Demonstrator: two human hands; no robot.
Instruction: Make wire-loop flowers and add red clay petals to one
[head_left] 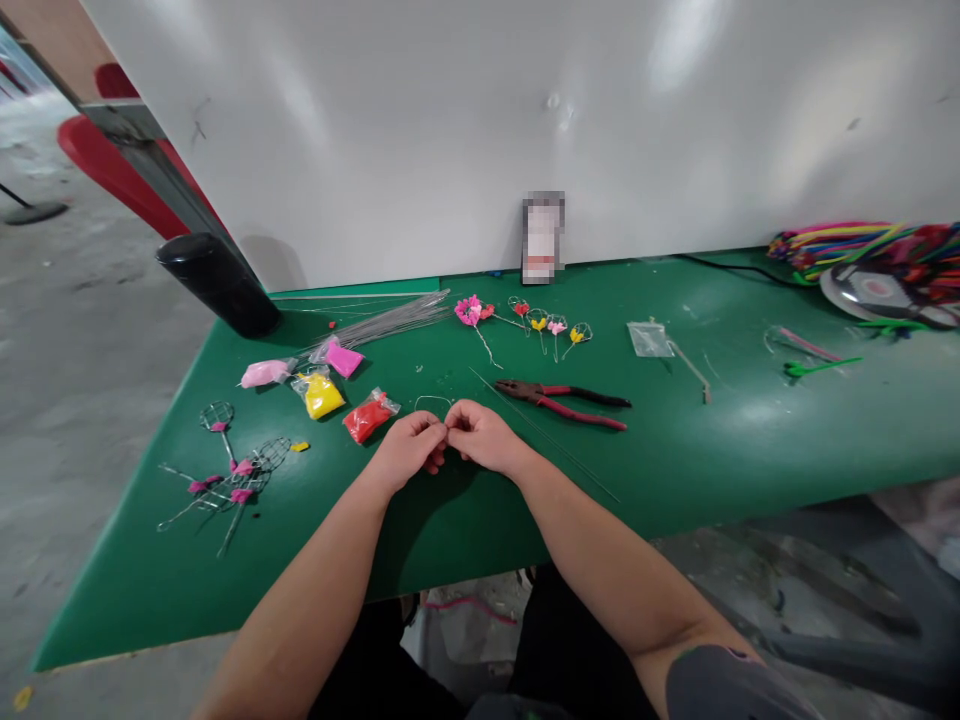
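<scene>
Wire frames [262, 462] with pink lumps on them lie at the left end of the green table [720, 450], a yellow scrap [300, 446] just beside them. Black cylinder [219, 285] leaning at the back edge, then a bunch of little clear bags: pale pink [264, 374], yellow [322, 396], hot pink [344, 359] and red [367, 418]. Behind those there's a bundle of straight wires [382, 325].

Next up, the left hand [411, 442], fingers pinched in tight, and the right hand [484, 436] pinched the same way, fingertips pretty much meeting. A thin wire [433, 398] arcs up out of both grips, just past the red bag; the ends are hidden in the fingers.

Further back are a pink flower [470, 311] on a twisted stem and some small wire loops with colored bits [556, 326]. Red-and-black handled pliers [566, 398] lie right of the hands, then a small clear baggie [649, 340], a green pipe cleaner [823, 367] and a multicolored pile [870, 247] at far right.
</scene>
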